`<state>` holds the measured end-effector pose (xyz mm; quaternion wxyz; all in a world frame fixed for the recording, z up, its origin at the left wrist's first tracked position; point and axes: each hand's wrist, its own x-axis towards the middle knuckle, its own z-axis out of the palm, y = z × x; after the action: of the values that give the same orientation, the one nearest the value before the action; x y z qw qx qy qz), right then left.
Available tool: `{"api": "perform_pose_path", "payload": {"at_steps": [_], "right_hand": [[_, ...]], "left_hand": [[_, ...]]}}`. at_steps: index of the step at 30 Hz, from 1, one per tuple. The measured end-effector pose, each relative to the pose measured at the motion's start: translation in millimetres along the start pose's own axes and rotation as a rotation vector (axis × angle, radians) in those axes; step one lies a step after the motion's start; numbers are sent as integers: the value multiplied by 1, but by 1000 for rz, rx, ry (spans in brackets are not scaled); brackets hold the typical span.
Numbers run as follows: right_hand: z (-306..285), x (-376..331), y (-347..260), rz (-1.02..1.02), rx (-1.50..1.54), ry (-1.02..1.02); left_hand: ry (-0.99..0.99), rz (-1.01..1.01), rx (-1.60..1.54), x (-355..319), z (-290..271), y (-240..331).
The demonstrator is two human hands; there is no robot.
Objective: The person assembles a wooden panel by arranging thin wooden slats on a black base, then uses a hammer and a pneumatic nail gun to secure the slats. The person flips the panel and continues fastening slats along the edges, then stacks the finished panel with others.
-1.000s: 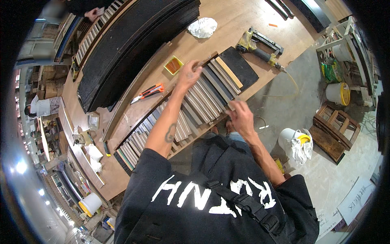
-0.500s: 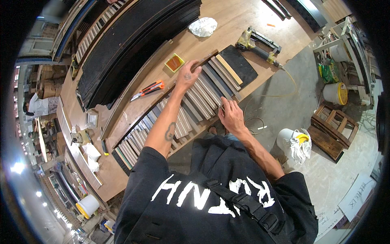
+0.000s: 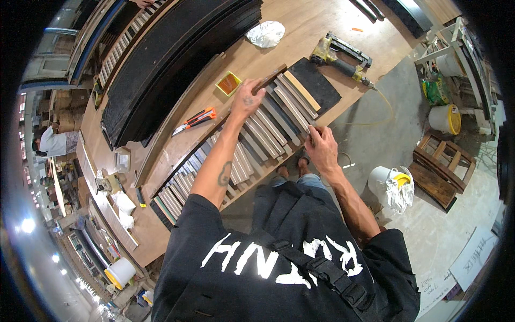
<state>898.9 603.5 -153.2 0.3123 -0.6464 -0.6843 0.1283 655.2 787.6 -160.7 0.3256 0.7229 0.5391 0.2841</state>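
Two hands are at work on one row of narrow slats (image 3: 263, 140), laid side by side along the near edge of the worktop (image 3: 300, 32). My left hand (image 3: 248, 101) lies at the row's far side, fingers curled; I cannot tell whether they grip anything. My right hand (image 3: 323, 150) is bunched narrow at the near end of a pale slat (image 3: 292, 109); whether it is pinched is hidden. In my judgement, sound handling calls for light, even pressure at both ends, edges parallel, ends level with their neighbours, and fingertips clear of the gaps. Just beyond the row's right end lies a dark panel (image 3: 322, 86), with a nail gun (image 3: 335, 61) beside it, towards the worktop's right end. Farther from the near edge are an orange-handled cutter (image 3: 196, 121), a yellow tray (image 3: 218, 85) and a curved black stack (image 3: 166, 64).
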Motion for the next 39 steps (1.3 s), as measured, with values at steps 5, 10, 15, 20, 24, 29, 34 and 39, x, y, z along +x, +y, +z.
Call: {"api": "perform_pose_path", "payload": {"at_steps": [5, 10, 15, 20, 24, 29, 34, 39], "right_hand": [[-3, 12, -2, 31, -33, -58], [6, 20, -1, -1, -13, -84], [-5, 31, -14, -7, -37, -90], [0, 7, -35, -160, 131, -248], [17, 6, -47, -80, 112, -312], [9, 5, -49, -80, 15, -176], [-5, -3, -17, -4, -27, -115], [9, 4, -31, -41, 19, -111]], "left_hand": [[-6, -23, -31, -2, -3, 12], [-18, -31, -30, -1, -2, 3], [-58, -21, -31, -3, -6, -1], [-25, -18, -37, -4, -4, 7], [-48, 3, -73, -2, -4, 3], [-99, -7, -70, -3, -10, -2], [-157, 10, -2, -8, -21, 0], [-198, 7, 28, -10, -28, -7]]}}
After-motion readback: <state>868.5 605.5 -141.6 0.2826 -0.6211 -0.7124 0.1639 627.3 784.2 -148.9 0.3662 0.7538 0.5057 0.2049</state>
